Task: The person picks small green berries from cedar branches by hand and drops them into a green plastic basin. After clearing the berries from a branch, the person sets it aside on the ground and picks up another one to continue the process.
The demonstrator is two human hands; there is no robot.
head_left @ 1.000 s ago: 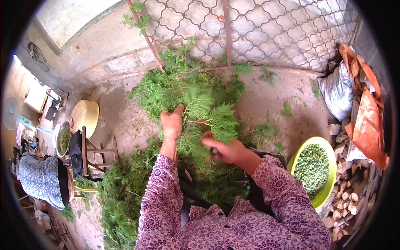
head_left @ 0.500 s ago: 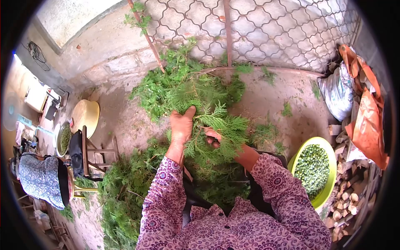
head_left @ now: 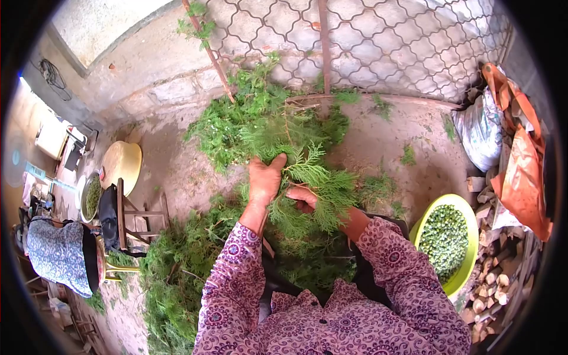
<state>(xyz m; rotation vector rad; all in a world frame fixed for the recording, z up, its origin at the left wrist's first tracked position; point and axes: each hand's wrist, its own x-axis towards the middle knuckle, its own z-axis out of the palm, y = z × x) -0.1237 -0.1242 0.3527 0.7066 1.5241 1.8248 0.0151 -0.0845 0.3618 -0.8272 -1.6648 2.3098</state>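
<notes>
My left hand (head_left: 265,180) is closed around the stem of a leafy green branch (head_left: 309,167) in front of me. Just to its right, my right hand (head_left: 303,198) is closed among the same branch's sprays, its fingers partly covered by leaves. Beyond my hands lies a heap of green foliage (head_left: 236,121) on the floor. More cut foliage (head_left: 177,272) spreads at my lower left, and some lies in my lap. Small green pieces fill a yellow-green basin (head_left: 471,260) at my right.
Split firewood (head_left: 494,281), a white sack (head_left: 478,133) and an orange sheet (head_left: 519,177) are at the right. A metal lattice (head_left: 384,47) stands ahead. At the left are a wooden stool (head_left: 121,216), a round tub (head_left: 127,168) and another person (head_left: 59,254).
My left hand has shifted slightly right with the branch. The fingers of my right hand have turned, and the dark round items that showed at them are no longer visible.
</notes>
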